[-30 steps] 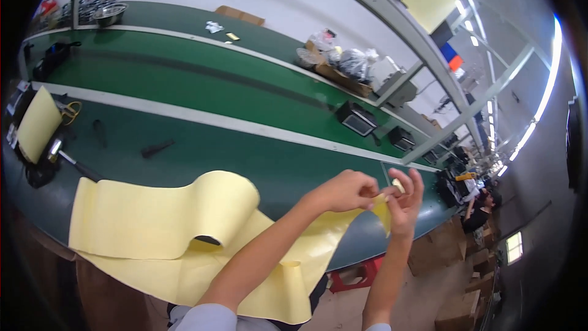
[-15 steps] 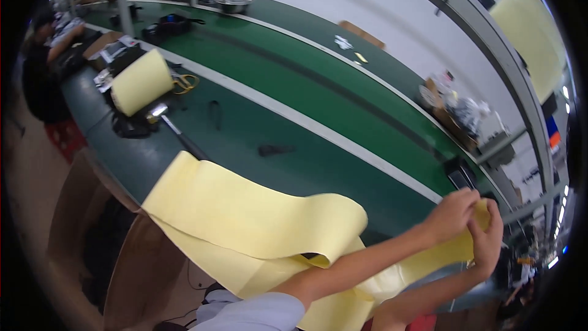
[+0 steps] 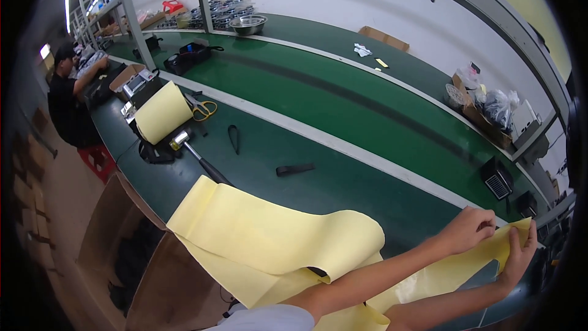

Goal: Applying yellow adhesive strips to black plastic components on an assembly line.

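A long strip of pale yellow sheet (image 3: 275, 227) lies loosely folded along the near edge of the table, one fold curling up in a rounded loop. Its far right end is lifted in my right hand (image 3: 520, 254), pinched between thumb and fingers. My left hand (image 3: 468, 231) is beside that end, its fingers curled in toward the thumb. Whatever the left fingertips may hold is too small or hidden to tell. Part of the strip passes beneath my left forearm and runs out of sight at the lower edge.
On the green table are a yellow roll (image 3: 163, 112), scissors (image 3: 204, 109), a hammer (image 3: 199, 158) and black straps (image 3: 295, 170). A black device (image 3: 496, 178) stands at the right. An open cardboard box (image 3: 159, 276) is below the near edge. A co-worker (image 3: 70, 95) sits far left.
My hands have come apart: the left has drawn off the strip's end, while the right still holds it. The view has shifted, moving the scene lower and to the right.
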Tool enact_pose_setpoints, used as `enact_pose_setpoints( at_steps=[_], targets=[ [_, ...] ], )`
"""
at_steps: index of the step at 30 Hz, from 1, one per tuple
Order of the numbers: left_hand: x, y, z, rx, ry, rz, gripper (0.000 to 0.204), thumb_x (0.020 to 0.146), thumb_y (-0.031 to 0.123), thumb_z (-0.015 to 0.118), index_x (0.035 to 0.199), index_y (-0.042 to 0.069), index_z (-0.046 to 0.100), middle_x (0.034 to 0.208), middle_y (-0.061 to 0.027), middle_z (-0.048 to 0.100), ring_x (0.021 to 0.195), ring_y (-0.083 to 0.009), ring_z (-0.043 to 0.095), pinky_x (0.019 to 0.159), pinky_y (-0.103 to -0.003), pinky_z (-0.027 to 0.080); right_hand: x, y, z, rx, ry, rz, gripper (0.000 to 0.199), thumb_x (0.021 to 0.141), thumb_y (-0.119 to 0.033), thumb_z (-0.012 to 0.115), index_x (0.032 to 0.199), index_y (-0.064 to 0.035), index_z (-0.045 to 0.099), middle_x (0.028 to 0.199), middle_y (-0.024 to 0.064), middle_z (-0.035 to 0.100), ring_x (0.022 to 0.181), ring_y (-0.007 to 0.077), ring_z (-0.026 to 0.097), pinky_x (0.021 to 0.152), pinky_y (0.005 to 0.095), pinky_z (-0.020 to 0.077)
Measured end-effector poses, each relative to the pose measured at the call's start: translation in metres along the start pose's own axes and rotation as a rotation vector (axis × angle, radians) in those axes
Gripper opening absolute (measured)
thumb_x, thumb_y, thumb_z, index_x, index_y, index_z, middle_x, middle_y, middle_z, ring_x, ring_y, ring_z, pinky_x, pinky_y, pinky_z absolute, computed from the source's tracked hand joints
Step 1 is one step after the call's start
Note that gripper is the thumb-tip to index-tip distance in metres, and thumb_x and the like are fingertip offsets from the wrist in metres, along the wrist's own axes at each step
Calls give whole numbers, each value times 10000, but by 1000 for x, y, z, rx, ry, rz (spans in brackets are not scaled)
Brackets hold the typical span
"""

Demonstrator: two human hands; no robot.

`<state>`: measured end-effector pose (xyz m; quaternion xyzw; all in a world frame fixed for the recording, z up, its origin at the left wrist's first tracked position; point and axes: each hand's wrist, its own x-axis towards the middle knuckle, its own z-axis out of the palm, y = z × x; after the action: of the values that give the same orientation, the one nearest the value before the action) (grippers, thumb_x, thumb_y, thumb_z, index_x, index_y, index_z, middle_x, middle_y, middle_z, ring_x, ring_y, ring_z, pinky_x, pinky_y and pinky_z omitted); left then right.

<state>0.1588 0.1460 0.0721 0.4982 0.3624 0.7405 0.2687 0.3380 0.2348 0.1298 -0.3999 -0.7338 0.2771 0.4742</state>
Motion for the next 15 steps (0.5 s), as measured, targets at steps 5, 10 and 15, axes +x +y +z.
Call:
enact_pose_setpoints(
  at_steps=[5,10,15],
  targets=[
    [0,-8,9,23,-34,100,118,771,55,704,802,-23,621,677,-121,601,606,-201,573,586,-312,457,-2,8,-4,106,-12,37,512,900,-121,677,1351,11,473,1227,101,555,1093,177,552,940,292,445],
    [1,-10,16,42,112,62,123,789,64,701,789,-25,617,650,-88,580,593,-156,548,573,-300,449,0,0,4,157,-51,-49,384,893,-92,665,1240,8,538,1102,70,583,1003,145,558,879,265,446],
    [0,-7,15,-40,149,8,127,819,67,680,759,-12,601,616,-89,563,548,-141,524,530,-295,423,-5,-32,20,112,-171,-161,143,846,-32,632,941,-42,525,843,8,514,799,91,483,739,222,387]
  ],
)
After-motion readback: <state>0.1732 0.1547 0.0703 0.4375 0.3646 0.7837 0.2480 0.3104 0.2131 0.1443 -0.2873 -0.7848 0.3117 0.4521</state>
